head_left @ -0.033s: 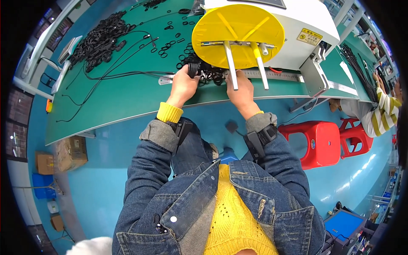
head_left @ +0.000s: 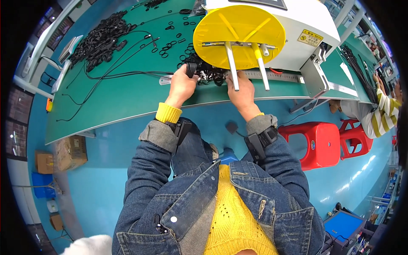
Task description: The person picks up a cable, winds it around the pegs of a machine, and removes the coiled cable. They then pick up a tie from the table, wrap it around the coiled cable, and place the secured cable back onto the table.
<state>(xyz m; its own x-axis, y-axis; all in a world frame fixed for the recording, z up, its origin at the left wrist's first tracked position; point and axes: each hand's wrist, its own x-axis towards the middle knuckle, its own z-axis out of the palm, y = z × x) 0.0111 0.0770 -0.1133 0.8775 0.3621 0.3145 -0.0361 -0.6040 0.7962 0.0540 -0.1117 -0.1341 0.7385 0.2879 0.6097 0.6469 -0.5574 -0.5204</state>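
Note:
My left hand (head_left: 182,87) is closed around a small black coil of cable (head_left: 192,69) at the table's near edge. Black cable (head_left: 127,74) runs leftward across the green table, close to that hand. My right hand (head_left: 241,91) has its fingers curled together beside a metal rod (head_left: 232,68) of the yellow disc (head_left: 212,32); what they hold, if anything, is hidden. Between both hands lies a heap of small black rings (head_left: 207,76). A steel ruler (head_left: 289,77) lies flat along the table, just right of my right hand.
A white machine (head_left: 293,42) carries the disc. Black parts (head_left: 102,40) are piled at the far left of the green table (head_left: 76,112). Red stools (head_left: 318,144) stand at the right. Beyond them a person in a striped sleeve (head_left: 384,110) reaches toward black cables (head_left: 361,72).
My left hand with the coil has shifted very slightly left. Otherwise the scene looks the same.

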